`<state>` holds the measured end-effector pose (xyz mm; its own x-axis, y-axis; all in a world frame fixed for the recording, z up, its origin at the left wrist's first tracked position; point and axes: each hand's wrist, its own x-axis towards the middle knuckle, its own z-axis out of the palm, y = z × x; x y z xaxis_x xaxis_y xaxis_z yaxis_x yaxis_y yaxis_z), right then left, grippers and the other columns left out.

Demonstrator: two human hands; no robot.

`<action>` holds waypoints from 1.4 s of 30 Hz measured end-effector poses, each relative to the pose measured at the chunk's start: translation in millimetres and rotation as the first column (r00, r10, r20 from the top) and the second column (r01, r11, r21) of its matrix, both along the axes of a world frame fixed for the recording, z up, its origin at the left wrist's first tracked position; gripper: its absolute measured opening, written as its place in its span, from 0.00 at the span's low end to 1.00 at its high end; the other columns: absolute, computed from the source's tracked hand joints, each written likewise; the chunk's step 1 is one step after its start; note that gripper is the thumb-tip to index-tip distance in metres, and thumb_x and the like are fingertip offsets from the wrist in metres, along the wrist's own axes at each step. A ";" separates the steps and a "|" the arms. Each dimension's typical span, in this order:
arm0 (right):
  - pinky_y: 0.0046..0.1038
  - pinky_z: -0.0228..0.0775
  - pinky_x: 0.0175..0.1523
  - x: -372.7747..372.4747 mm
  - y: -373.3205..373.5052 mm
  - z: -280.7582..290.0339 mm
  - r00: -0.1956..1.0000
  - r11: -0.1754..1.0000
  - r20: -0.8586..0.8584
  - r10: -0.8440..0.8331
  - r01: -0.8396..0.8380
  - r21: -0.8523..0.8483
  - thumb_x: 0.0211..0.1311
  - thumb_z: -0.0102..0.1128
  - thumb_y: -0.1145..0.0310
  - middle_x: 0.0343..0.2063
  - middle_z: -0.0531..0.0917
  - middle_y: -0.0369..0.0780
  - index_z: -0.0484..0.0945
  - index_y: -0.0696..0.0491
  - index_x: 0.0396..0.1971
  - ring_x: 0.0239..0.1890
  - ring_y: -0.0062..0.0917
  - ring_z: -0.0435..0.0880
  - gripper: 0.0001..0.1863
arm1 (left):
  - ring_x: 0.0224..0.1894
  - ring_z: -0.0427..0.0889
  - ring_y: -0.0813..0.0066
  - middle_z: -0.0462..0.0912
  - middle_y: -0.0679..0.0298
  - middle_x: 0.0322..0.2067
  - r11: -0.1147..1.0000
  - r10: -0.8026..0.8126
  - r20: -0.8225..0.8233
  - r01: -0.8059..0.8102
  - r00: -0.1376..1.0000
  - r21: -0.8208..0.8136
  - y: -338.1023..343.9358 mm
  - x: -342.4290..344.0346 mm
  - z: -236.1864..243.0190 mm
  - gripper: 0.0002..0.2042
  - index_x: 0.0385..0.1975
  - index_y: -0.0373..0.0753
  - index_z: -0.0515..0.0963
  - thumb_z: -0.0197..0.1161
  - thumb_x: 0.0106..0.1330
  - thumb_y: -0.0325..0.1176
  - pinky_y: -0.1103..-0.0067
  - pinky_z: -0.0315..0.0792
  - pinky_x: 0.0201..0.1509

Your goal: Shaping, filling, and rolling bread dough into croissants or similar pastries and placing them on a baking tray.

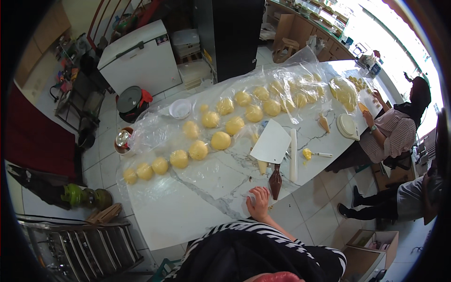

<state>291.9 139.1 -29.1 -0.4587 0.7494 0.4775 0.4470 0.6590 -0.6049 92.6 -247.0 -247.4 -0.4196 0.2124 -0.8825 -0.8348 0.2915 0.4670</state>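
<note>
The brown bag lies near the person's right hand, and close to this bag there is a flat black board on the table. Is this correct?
Not fully: the flat board is white, not black, as the head view shows. It is on the table, close to the brown bag, which lies near the right hand.

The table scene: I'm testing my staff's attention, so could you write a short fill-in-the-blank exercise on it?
1. The dough balls are ____ in colour.
2. The right hand is beside a piping bag coloured ____.
3. In the picture, the white board lies ____ of the white rod.
4. The tall unit behind the table is ____.

Missing words: yellow; brown; left; black
</note>
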 end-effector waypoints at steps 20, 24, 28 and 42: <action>0.39 0.54 0.58 -1.6 4.5 -1.1 0.998 0.998 -0.032 -0.058 0.057 -0.012 0.44 0.58 0.73 0.35 0.75 0.41 0.72 0.54 0.35 0.46 0.34 0.72 0.14 | 0.53 0.66 0.54 0.66 0.48 0.50 0.996 -0.081 0.016 0.082 0.997 -0.041 23.1 -23.1 1.0 0.20 0.51 0.32 0.63 0.49 0.63 0.37 0.65 0.65 0.55; 0.39 0.54 0.58 -2.2 2.7 0.3 0.996 0.997 -0.044 -0.076 0.075 -0.015 0.44 0.58 0.74 0.35 0.75 0.41 0.71 0.54 0.35 0.46 0.35 0.72 0.14 | 0.53 0.67 0.54 0.67 0.48 0.50 0.994 -0.094 0.016 0.095 0.995 -0.047 22.1 -27.4 0.1 0.19 0.51 0.32 0.63 0.49 0.63 0.37 0.65 0.65 0.55; 0.39 0.54 0.58 -2.6 2.5 -0.5 0.994 0.996 -0.055 -0.093 0.093 -0.014 0.44 0.58 0.74 0.35 0.75 0.41 0.71 0.54 0.35 0.46 0.35 0.72 0.14 | 0.53 0.67 0.54 0.67 0.49 0.50 0.992 -0.116 0.018 0.117 0.993 -0.045 21.4 -30.4 -1.0 0.19 0.50 0.33 0.64 0.49 0.63 0.37 0.66 0.65 0.55; 0.39 0.56 0.56 -2.1 3.8 -2.9 0.993 0.995 -0.068 -0.096 0.097 -0.002 0.45 0.57 0.74 0.35 0.75 0.42 0.72 0.55 0.34 0.45 0.36 0.72 0.13 | 0.52 0.68 0.55 0.68 0.49 0.49 0.987 -0.157 0.019 0.158 0.987 -0.037 16.2 -31.8 0.5 0.18 0.50 0.34 0.65 0.48 0.63 0.36 0.66 0.65 0.55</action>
